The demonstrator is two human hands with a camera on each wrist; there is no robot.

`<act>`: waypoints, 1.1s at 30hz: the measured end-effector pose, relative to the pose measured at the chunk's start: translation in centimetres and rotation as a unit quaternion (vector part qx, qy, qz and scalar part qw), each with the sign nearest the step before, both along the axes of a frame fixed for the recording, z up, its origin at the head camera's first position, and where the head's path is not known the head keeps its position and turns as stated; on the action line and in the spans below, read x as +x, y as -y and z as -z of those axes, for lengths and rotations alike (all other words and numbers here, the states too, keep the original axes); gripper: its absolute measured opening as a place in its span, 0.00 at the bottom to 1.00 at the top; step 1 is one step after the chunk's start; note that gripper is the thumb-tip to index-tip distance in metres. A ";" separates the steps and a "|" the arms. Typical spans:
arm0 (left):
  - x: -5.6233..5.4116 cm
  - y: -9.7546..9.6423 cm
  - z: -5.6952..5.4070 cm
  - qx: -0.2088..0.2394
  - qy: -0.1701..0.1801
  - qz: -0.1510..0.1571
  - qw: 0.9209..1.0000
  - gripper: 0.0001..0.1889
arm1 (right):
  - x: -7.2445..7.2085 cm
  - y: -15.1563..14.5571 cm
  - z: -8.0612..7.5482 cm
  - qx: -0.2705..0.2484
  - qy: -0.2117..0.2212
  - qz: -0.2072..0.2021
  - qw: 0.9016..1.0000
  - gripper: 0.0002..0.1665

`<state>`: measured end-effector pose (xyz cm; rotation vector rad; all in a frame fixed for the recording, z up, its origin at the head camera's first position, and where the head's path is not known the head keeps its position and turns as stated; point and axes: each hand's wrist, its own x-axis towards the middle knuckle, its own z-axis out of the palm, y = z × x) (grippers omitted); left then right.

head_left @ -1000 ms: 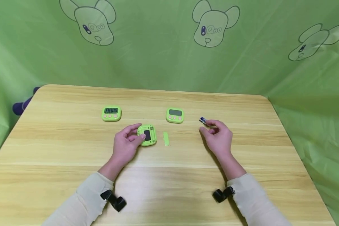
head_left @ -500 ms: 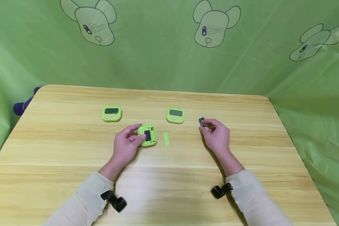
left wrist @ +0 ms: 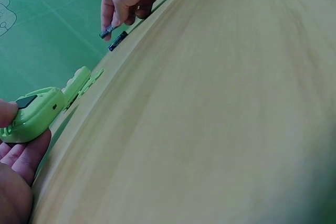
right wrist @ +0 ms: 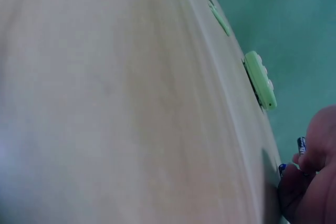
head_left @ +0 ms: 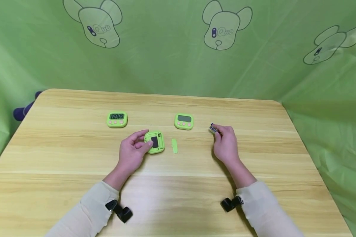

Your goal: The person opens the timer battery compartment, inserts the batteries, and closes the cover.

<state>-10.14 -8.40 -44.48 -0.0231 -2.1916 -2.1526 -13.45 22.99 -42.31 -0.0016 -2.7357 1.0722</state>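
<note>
My left hand (head_left: 132, 149) holds a green digital timer (head_left: 159, 146), its back up and its battery compartment uncovered; the thumb presses on the back. Just right of it lies a thin green battery cover (head_left: 174, 145). My right hand (head_left: 226, 144) pinches a small dark-blue battery (left wrist: 106, 32) between thumb and fingers, tilted above the table. A second battery (left wrist: 118, 41) lies on the table right under those fingertips. In the right wrist view the pinched battery (right wrist: 301, 146) shows above the hand, and the other battery (right wrist: 282, 169) is partly hidden behind the fingers.
Two more green timers lie face up on the wooden table (head_left: 178, 197): a left timer (head_left: 117, 119) with a lit display and a middle timer (head_left: 184, 121) with a blank screen. A green curtain (head_left: 166, 65) hangs behind the table.
My right hand has drawn slightly left, and its thumb and fingers have closed on one battery, lifting it from beside the other. My left hand and the timer have stayed put.
</note>
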 end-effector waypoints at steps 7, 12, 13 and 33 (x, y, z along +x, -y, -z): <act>0.0 0.1 0.0 -0.001 -0.005 -0.002 1.000 0.22 | 0.6 0.7 -0.3 -0.060 0.033 -0.008 0.998 0.16; -0.1 0.1 0.1 0.002 -0.005 -0.003 1.000 0.22 | 1.1 1.6 -0.3 -0.137 0.026 -0.014 0.990 0.11; -0.1 0.1 0.1 0.002 -0.004 -0.003 1.000 0.22 | 1.3 1.9 -0.2 -0.151 0.020 -0.014 0.988 0.10; -0.1 0.1 -0.2 -0.003 0.005 -0.002 1.000 0.24 | 4.0 9.4 0.0 -0.389 0.102 -0.101 0.910 0.08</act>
